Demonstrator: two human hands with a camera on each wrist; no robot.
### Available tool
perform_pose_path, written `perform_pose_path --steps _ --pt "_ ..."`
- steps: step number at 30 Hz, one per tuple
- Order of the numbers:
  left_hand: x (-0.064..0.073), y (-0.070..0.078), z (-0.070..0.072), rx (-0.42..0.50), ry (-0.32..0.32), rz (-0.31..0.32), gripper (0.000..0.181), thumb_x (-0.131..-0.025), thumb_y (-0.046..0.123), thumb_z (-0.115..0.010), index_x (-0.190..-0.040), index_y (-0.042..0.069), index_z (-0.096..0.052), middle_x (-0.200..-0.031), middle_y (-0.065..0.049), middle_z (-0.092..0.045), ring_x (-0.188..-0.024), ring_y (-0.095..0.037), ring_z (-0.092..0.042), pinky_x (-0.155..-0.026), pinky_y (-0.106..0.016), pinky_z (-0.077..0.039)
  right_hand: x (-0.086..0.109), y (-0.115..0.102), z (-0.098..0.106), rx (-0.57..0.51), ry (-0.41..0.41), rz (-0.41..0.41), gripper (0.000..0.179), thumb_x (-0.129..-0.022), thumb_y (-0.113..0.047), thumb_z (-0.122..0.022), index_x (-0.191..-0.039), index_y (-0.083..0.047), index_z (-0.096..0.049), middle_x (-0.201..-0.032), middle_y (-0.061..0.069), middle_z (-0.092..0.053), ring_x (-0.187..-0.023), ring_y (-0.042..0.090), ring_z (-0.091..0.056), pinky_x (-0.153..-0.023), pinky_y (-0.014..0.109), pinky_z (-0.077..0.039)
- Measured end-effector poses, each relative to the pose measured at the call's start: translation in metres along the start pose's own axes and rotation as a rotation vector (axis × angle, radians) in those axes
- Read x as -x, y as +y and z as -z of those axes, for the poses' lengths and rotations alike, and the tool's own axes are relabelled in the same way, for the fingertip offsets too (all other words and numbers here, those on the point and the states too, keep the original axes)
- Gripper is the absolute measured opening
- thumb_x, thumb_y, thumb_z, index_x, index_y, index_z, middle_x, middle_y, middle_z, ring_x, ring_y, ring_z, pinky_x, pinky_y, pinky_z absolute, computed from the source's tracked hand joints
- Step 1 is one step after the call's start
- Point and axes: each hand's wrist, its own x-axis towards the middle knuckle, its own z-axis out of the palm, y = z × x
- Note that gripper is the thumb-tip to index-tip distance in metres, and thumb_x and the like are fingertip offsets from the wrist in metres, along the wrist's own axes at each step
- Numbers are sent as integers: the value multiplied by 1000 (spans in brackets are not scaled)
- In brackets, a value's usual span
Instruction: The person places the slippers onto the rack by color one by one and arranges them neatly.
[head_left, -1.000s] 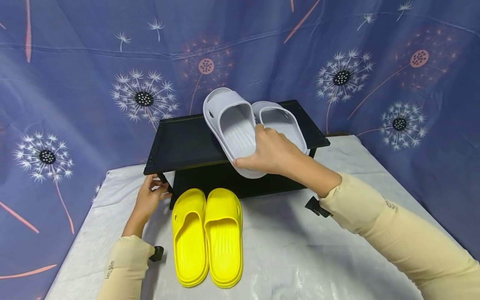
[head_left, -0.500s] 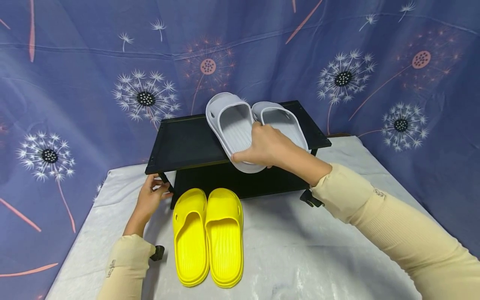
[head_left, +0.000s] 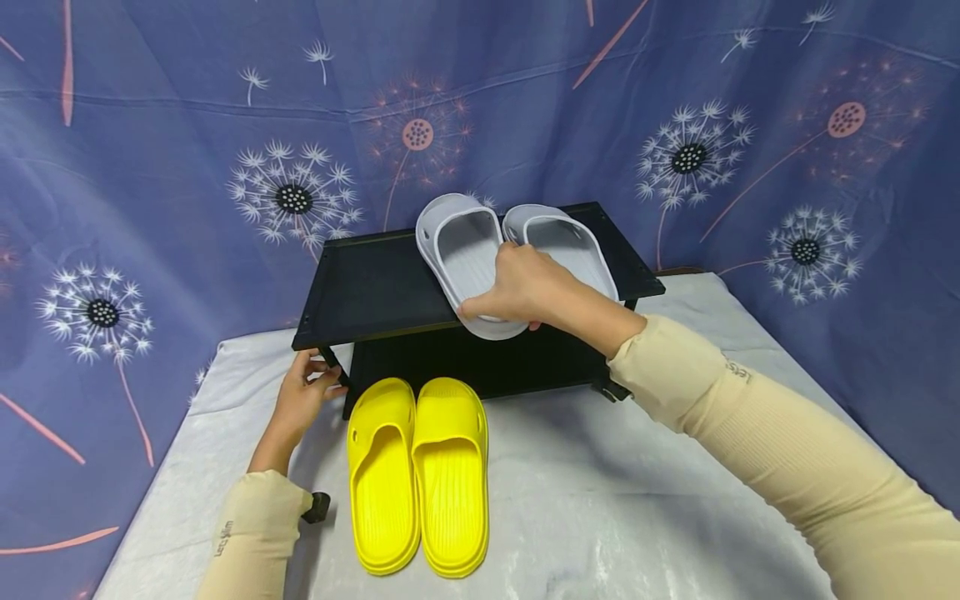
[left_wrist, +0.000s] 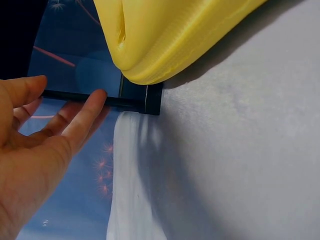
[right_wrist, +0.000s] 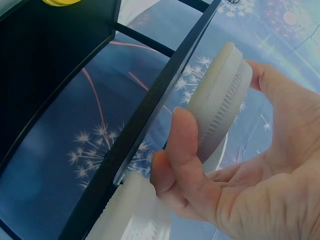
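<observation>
A light grey slipper [head_left: 468, 250] is pinched at its heel by my right hand [head_left: 525, 287], thumb on the left side and fingers on the right. Its toe lies over the black shoe rack [head_left: 367, 287], while the heel juts past the front edge. The other grey slipper [head_left: 566, 246] sits on the top shelf just to the right, partly behind the hand. My left hand [head_left: 300, 396] holds the rack's front left leg [left_wrist: 127, 104], its fingers on both sides of the thin bar. In the right wrist view, the held slipper's heel [right_wrist: 220, 100] shows between thumb and fingers.
A pair of yellow slippers [head_left: 416, 475] stands side by side on the pale cloth [head_left: 600, 508] before the rack, toes near its lower shelf [head_left: 525, 367]. A blue dandelion-print curtain [head_left: 525, 100] hangs close behind the rack.
My right hand has brought the grey slipper down toward the top shelf, its toe lower and slightly further right, nearer the other slipper. The left hand stays at the rack leg.
</observation>
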Motion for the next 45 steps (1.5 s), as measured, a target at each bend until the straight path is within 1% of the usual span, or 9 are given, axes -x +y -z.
perform_pose_path --steps 6,12,18,24,30,36,45 --pt "-1 0 0 -4 -1 -2 43 -99 6 -50 -138 10 -33 -111 -20 -43 -99 -35 -62 -86 -46 -56 -5 0 -1 0 -15 -5 60 -71 -58 -72 -92 -5 -52 -77 11 -62 -50 27 -65 -42 31 -53" --pt "0 -1 0 5 -6 -7 44 -99 6 -49 -139 9 -32 -112 -21 -43 -103 -40 -57 -88 -48 -56 -9 0 -4 16 -28 -9 60 -71 -58 -72 -91 -4 -54 -80 12 -62 -46 25 -64 -40 29 -54" --pt "0 -2 0 19 -8 -13 42 -99 5 -49 -137 8 -32 -112 -21 -43 -105 -42 -55 -88 -49 -55 -13 0 -6 30 -31 -11 57 -71 -58 -71 -85 -4 -58 -75 10 -63 -42 23 -62 -40 29 -53" --pt "0 -2 0 19 -9 -7 41 -99 5 -48 -137 9 -32 -112 -21 -43 -107 -41 -55 -88 -50 -55 -16 0 -9 32 -39 -9 56 -72 -57 -71 -86 -4 -58 -76 10 -63 -43 22 -62 -41 29 -54" --pt "0 -2 0 14 -8 -10 41 -99 6 -49 -136 9 -33 -112 -20 -43 -100 -37 -59 -87 -49 -56 -18 -1 -10 50 -39 -8 55 -72 -57 -70 -85 -4 -58 -78 10 -63 -42 21 -61 -40 29 -54" --pt "0 -2 0 20 -5 -13 39 -99 5 -50 -134 8 -34 -111 -20 -44 -98 -33 -60 -87 -48 -56 -19 -2 -10 67 -42 -5 57 -72 -57 -70 -87 -4 -58 -80 11 -62 -43 22 -62 -39 29 -53" --pt "1 -2 0 21 -5 -20 41 -99 7 -51 -136 9 -33 -112 -20 -43 -99 -36 -58 -88 -50 -55 -19 -3 -9 84 -86 -9 53 -74 -56 -68 -86 -5 -58 -80 9 -63 -52 27 -66 -41 30 -54"
